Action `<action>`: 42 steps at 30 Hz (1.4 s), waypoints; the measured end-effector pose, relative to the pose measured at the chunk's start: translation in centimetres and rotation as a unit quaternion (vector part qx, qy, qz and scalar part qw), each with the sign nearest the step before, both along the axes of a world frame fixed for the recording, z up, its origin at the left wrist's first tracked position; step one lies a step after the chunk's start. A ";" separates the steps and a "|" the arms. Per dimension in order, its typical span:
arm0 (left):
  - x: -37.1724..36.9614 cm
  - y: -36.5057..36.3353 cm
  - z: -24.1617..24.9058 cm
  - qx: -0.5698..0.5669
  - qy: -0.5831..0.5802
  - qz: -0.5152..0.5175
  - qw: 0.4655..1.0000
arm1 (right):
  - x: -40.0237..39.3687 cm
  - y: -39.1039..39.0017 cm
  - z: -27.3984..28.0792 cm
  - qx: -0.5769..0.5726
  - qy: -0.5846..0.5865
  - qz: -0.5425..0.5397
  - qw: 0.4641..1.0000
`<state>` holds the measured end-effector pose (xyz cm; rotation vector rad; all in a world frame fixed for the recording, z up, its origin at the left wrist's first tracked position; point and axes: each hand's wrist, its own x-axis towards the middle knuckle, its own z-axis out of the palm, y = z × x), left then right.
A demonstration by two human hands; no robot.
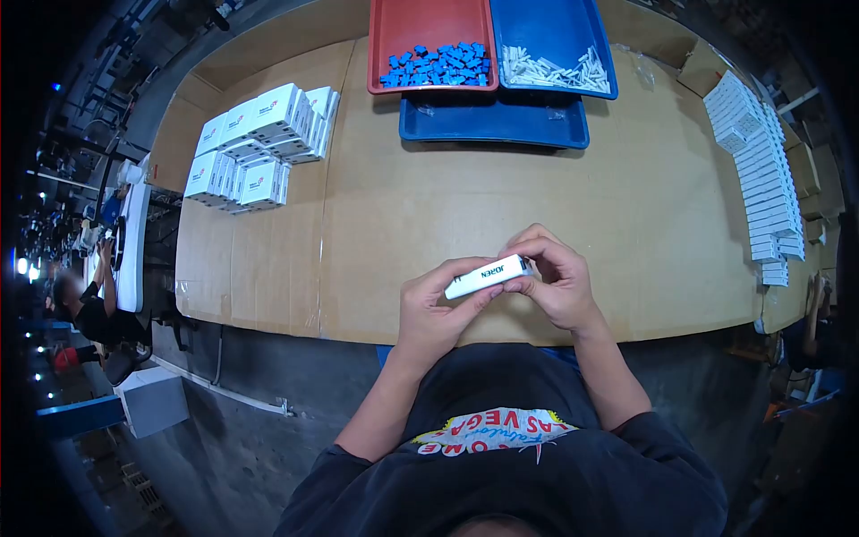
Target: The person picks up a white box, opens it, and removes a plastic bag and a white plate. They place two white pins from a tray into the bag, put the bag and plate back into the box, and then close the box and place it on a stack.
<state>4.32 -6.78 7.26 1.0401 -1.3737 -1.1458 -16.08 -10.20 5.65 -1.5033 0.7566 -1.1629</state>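
Observation:
Near the front edge of the table, I hold a small white box (486,277) with dark lettering on its side. My left hand (433,309) grips its left end between thumb and fingers. The fingers of my right hand (557,279) are closed on the right end, where a dark spot shows. Whether that end is an open flap or has something in it, I cannot make out. The box is tilted a little, its right end farther from me than its left.
Stacked white boxes (259,125) stand at the left, and rows of small white boxes (756,170) line the right edge. At the back, a red tray (380,54) holds blue parts, a blue tray (546,22) white sticks. Another blue tray (492,134) lies under them. A person (103,300) works far left.

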 end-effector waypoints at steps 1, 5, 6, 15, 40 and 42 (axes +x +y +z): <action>0.0 0.1 -0.1 -0.001 -0.003 0.000 1.000 | -0.1 0.1 -0.2 0.000 0.015 0.000 1.000; 0.0 -0.2 -0.7 0.022 0.001 0.008 1.000 | 0.3 -0.1 0.0 0.034 -0.006 -0.009 0.999; -0.3 -0.3 -0.7 0.041 0.026 0.018 0.999 | 0.4 -0.1 0.0 0.045 -0.018 -0.009 0.999; 0.2 -0.7 -2.3 0.130 0.178 -0.008 0.975 | -0.6 -0.4 -1.1 0.139 -0.128 0.022 0.982; 0.4 -2.1 -2.7 0.146 0.194 0.068 0.968 | 0.5 -0.6 -1.3 0.157 0.019 -0.097 0.983; -0.9 -1.5 -3.1 0.091 0.196 0.069 0.974 | 1.4 0.2 -1.3 0.165 0.061 -0.089 0.980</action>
